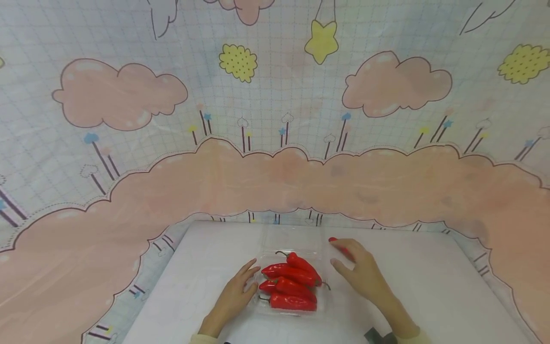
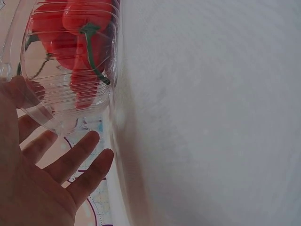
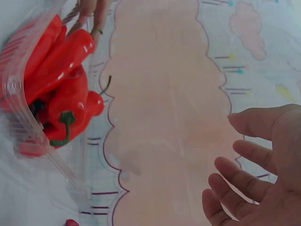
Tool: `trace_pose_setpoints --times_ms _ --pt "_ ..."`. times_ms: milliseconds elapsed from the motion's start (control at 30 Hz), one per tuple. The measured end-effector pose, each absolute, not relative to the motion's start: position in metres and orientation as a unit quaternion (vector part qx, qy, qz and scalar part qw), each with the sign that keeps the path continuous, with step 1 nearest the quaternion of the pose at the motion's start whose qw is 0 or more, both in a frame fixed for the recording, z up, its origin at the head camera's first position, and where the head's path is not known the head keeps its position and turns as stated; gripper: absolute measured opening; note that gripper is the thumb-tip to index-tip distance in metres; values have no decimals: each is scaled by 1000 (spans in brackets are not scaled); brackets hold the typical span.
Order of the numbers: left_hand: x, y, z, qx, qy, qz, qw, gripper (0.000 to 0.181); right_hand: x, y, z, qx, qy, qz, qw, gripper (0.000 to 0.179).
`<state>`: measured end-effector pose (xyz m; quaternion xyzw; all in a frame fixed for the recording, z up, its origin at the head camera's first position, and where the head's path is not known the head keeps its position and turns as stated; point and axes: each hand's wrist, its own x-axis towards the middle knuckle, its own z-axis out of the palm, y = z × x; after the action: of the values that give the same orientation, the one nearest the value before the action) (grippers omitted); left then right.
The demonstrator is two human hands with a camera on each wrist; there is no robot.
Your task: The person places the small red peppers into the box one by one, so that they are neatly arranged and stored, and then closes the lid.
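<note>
A clear plastic clamshell box holds several glossy red peppers with green stems, piled above its rim. My left hand is at the box's left side with its fingers spread; in the left wrist view the thumb side of that hand meets the clear wall. To the right of the box is my right hand, fingers apart. Part of a red object, mostly hidden by this hand, shows beyond its fingers. The right wrist view shows nothing in the right hand.
The box's clear lid lies back behind it on the white table. A patterned cloth with pink clouds hangs behind and around the table. A dark object sits by the right wrist.
</note>
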<state>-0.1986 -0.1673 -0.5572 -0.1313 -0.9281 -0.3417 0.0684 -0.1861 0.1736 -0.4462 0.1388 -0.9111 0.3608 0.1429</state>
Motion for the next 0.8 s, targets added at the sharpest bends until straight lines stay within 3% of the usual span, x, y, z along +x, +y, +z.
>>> trace_pose_setpoints --times_ms 800 --pt "-198 -168 -556 -132 -927 -345 69 43 -208 217 -454 109 -906 357 199 41"
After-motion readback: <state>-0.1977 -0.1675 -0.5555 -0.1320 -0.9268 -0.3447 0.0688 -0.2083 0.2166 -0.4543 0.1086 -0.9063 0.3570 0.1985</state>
